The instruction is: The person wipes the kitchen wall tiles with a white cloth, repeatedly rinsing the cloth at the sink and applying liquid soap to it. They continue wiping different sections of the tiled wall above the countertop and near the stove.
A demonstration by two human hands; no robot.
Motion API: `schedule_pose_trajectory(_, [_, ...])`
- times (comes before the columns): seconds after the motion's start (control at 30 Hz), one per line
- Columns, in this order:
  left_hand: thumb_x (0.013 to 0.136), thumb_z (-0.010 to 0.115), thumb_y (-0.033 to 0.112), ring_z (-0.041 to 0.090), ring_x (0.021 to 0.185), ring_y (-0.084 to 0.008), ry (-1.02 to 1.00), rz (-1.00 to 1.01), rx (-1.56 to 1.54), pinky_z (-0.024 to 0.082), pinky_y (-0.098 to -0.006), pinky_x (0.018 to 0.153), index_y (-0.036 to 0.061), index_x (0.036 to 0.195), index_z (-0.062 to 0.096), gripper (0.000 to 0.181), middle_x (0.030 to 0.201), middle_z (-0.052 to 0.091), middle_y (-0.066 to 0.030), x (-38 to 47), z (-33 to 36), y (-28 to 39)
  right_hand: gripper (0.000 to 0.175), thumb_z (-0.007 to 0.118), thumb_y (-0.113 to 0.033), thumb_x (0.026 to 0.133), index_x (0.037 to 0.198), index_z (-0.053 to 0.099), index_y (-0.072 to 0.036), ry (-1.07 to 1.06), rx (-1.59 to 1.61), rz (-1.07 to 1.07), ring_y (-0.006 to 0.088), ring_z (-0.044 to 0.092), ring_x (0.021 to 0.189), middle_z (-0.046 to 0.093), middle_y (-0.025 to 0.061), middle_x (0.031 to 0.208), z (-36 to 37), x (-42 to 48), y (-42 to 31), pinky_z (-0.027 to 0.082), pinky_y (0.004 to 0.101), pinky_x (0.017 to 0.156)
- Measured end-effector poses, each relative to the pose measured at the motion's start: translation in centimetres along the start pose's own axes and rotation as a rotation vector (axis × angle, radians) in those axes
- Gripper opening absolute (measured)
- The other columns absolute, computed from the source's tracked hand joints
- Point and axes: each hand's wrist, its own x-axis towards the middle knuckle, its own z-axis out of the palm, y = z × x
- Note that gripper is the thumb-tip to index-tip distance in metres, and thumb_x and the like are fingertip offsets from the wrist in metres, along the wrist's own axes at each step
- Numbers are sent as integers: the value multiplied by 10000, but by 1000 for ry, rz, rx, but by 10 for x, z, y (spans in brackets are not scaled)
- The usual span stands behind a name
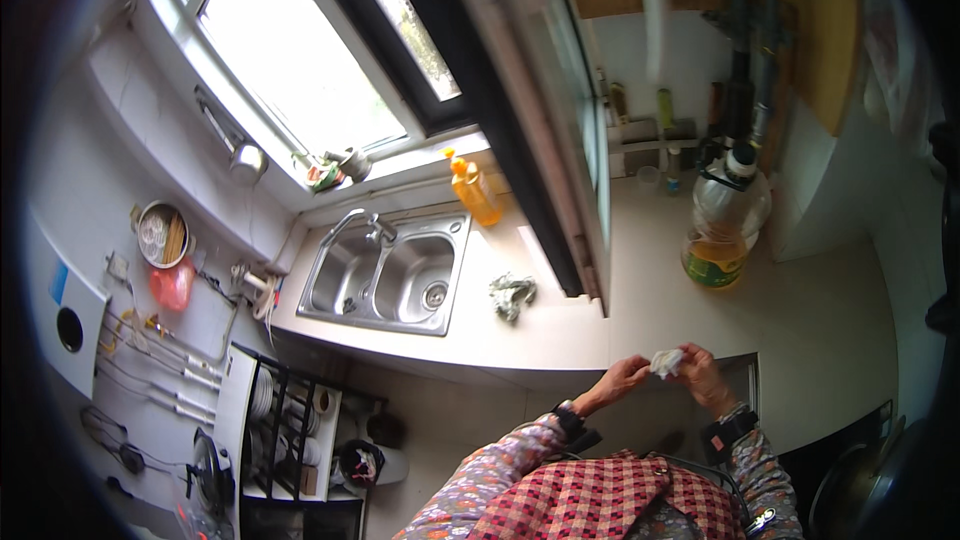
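A small crumpled white cloth or tissue [666, 364] is between my hands, just off the counter's front edge. My right hand [703, 377] pinches its right side. The fingertips of my left hand [616, 384] meet at its left side; whether they grip it too is hard to tell. Beyond my hands, a crumpled grey-green and white rag [512, 295] lies on the pale countertop [555, 337]. A large oil bottle [716, 240] with a dark cap, partly filled with yellow oil, stands on the counter further right.
A double steel sink [412, 281] and an orange pump bottle [476, 195] are at the left. An opened window sash [540, 127] juts over the counter. At lower right is a pan [855, 491]; a dish rack [281, 427] and bin [386, 465] stand at lower left.
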Motion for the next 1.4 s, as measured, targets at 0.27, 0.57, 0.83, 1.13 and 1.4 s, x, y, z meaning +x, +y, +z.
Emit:
schedule_pose_trajectory(0.27, [978,585,315,611,866,-71,264,-105,-458,508,-229,762,31,1230,554,381,1063,639,-23,-156,-91,16,127,586,-7,908,1033,603,-19,-197,-246,167,130,651,816,673,55,917,137,41,87,550,269,766])
schedule_pose_trajectory(0.57, [961,611,211,633,841,-91,882,-163,-487,510,-211,685,44,1107,623,222,975,677,-28,-288,-183,-15,302,620,-184,952,1180,576,9,-627,-285,276,137,632,990,654,73,1095,320,87,148,512,292,916])
schedule_pose_trajectory(0.83, [953,602,165,627,815,-110,1123,-15,-898,538,-256,706,79,1034,606,118,948,652,-19,-328,-265,-32,233,586,-147,972,1140,649,1,-686,-436,286,111,626,906,675,39,1035,404,169,197,530,257,804])
schedule_pose_trajectory(1.13, [940,602,145,594,813,-106,1098,67,-1025,515,-274,720,104,1112,538,188,951,624,-12,-313,-409,-48,229,643,-152,919,1104,665,-19,-747,-528,227,104,636,792,684,51,915,501,289,213,551,268,679])
schedule_pose_trajectory(1.4, [943,602,171,558,852,-140,1274,101,-1250,517,-326,743,111,1140,537,217,983,587,-22,-311,-524,-99,271,651,-151,903,1132,645,-7,-569,-703,127,147,678,821,688,73,948,552,423,215,578,287,656])
